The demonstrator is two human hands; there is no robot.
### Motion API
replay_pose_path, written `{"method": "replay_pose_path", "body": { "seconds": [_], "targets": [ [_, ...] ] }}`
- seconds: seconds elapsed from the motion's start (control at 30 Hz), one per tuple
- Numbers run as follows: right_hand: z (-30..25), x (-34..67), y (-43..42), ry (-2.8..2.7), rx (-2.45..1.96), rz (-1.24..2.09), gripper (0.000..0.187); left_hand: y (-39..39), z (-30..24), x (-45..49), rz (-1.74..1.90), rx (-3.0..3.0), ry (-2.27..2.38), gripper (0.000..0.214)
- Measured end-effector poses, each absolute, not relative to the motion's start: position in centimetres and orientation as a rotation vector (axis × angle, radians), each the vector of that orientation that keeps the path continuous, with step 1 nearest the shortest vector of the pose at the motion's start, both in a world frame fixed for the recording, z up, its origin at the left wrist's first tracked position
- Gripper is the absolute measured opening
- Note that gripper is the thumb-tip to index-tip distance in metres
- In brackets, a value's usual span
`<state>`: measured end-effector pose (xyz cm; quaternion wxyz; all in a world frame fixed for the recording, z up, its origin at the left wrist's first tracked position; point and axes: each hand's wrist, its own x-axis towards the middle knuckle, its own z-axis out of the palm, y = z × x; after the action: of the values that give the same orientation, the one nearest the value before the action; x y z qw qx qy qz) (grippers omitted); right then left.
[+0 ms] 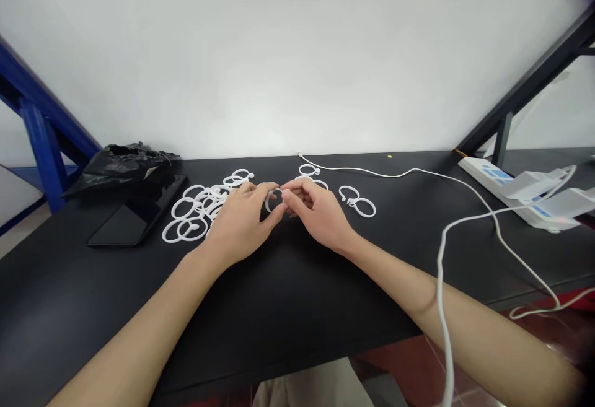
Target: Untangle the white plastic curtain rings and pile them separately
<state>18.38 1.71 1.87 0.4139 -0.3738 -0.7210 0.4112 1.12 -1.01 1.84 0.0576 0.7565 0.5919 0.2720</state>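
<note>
Between my two hands, above the black table, is a thin white plastic ring (268, 200). My left hand (244, 216) grips the ring's left side, thumb below and fingers above. The fingertips of my right hand (316, 210) pinch its right side, where a small white part shows at the thumb; its shape is mostly covered. A pile of similar white rings (191, 228) lies beside my left hand, partly hidden by it. Beyond my right hand lie a few more white rings (309, 170), and two open-ended rings (365, 207) rest to its right.
A black tablet-like slab (132, 215) and a crumpled black plastic bag (123, 162) lie on the left of the table (279, 320). At right is a white power strip (506, 187) with plugged-in adapters. A white cable (441, 264) hangs across my right forearm. A white wall stands behind.
</note>
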Motion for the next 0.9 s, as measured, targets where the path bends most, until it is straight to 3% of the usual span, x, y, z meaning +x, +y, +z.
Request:
{"method": "replay_pose_path", "body": {
  "seconds": [0.9],
  "targets": [
    [2.30, 18.55, 1.96, -1.896, -0.897, 0.849, 0.015, -1.51, 2.48, 1.60, 0.743, 2.322, 1.649, 0.031]
  ]
}}
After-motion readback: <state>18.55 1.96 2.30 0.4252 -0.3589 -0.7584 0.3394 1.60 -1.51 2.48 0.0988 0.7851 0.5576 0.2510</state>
